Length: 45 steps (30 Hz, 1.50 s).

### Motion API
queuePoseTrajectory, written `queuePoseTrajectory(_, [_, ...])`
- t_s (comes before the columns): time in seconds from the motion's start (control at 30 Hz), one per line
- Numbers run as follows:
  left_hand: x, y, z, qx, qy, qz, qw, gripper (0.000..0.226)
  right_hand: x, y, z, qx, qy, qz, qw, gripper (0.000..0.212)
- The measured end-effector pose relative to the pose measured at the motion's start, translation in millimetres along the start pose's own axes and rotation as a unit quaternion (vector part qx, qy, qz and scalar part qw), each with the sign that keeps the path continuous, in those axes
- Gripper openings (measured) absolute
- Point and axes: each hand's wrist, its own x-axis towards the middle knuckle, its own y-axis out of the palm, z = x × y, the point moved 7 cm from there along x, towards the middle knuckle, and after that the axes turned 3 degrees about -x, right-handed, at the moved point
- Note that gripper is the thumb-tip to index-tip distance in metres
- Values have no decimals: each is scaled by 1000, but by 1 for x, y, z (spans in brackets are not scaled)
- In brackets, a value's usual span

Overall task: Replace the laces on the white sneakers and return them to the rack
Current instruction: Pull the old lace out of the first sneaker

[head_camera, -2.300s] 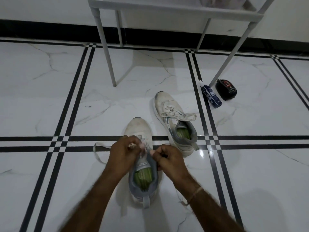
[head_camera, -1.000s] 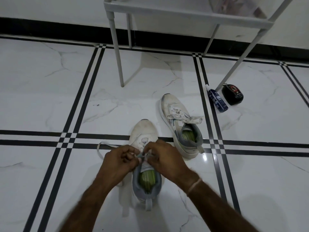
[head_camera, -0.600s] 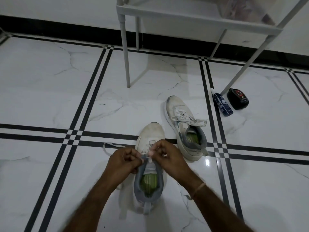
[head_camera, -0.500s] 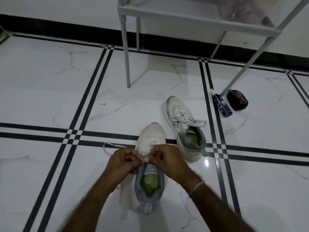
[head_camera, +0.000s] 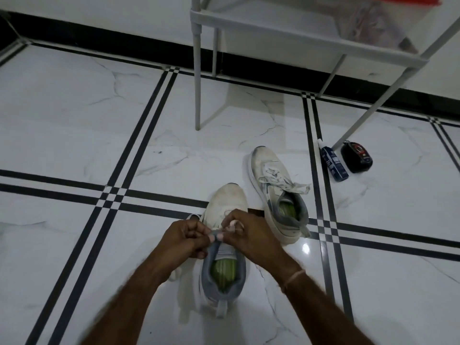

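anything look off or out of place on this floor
The blue bottle lies flat on the floor by a rack leg, beside a black object, rather than standing. The far sneaker has untidy laces, with the ends flopped over one side.

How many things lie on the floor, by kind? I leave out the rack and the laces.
White sneakers: 2 (near sneaker, far sneaker)
Blue bottle: 1
Black round object: 1
Total: 4
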Motion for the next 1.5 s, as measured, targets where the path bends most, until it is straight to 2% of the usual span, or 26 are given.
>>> queuePoseTrajectory(0.13, [-2,5,2,10,-5,16,1000,8,5,3,-4,-154,-44,-46,986,12])
queuePoseTrajectory(0.3, [-4,6,4,10,-5,9,1000,9,-1,6,-2,-130,-30,4,991,25])
queuePoseTrajectory(0.37, [-4,6,3,0,-5,11,1000,10,-2,-3,-3,56,22,-21,998,20])
queuePoseTrajectory(0.43, [-4,5,3,-14,-9,4,1000,13,-6,-9,-8,390,137,-56,909,21])
queuePoseTrajectory(0.47, [-3,4,3,-17,-10,2,1000,13,-9,-11,-9,447,156,-57,879,19])
queuePoseTrajectory(0.5, [-3,4,3,-16,-10,2,1000,13,-9,-16,-8,399,143,-56,904,16])
queuePoseTrajectory(0.57, [-1,6,3,-8,-12,9,1000,9,-8,-17,-2,120,46,-25,991,14])
queuePoseTrajectory(0.63, [-1,7,2,4,-9,14,1000,4,-5,2,-2,-150,-6,36,988,23])
queuePoseTrajectory(0.67, [-1,7,1,8,-6,14,1000,4,-3,10,-3,-173,-11,46,984,23])
queuePoseTrajectory(0.7, [-1,8,0,11,-3,13,1000,4,-2,11,-1,-134,-13,37,990,21])
queuePoseTrajectory(0.77, [-1,6,-3,9,0,7,1000,3,-2,-6,-8,162,78,-31,983,26])
queuePoseTrajectory(0.83, [-1,4,-3,5,1,4,1000,7,-7,-16,-18,469,165,-70,865,34])
queuePoseTrajectory(0.87, [-2,4,-3,4,0,3,1000,7,-8,-21,-20,492,165,-76,851,29])
queuePoseTrajectory(0.97, [-1,6,-2,-2,-4,12,1000,3,-7,-22,-9,133,52,-19,989,22])
queuePoseTrajectory(1.03, [0,7,-2,2,-6,20,1000,3,-4,1,-10,-158,14,35,987,26])
queuePoseTrajectory(1.07, [0,8,-3,5,-6,22,1000,3,-1,6,-9,-207,1,29,978,29])
queuePoseTrajectory(1.13, [0,9,-3,8,-4,21,1000,6,2,-5,-8,-24,22,-27,999,31])
queuePoseTrajectory(1.17, [0,9,-3,8,-3,20,1000,7,0,-16,-13,186,74,-57,978,31])
queuePoseTrajectory(1.2, [0,9,-4,7,-2,18,1000,7,-2,-18,-20,363,128,-71,920,31])
queuePoseTrajectory(1.23, [0,9,-4,6,0,17,1000,7,-6,-16,-23,450,157,-70,876,31])
queuePoseTrajectory(1.27, [0,9,-4,7,0,17,1000,7,-9,-14,-23,447,159,-61,878,30])
queuePoseTrajectory(1.3, [1,9,-3,11,0,19,1000,8,-12,-13,-22,357,133,-55,923,29])
queuePoseTrajectory(1.37, [2,11,-3,18,-1,21,1000,8,-13,-3,-20,15,58,-29,998,35])
queuePoseTrajectory(1.4, [1,11,-2,19,-2,21,1000,7,-11,4,-18,-128,26,-16,991,37])
queuePoseTrajectory(1.47, [1,11,-2,20,-3,21,1000,6,-6,5,-13,-187,2,-24,982,36])
queuePoseTrajectory(1.5, [0,10,-2,20,-3,21,1000,6,-4,-4,-11,-89,21,-48,995,36])
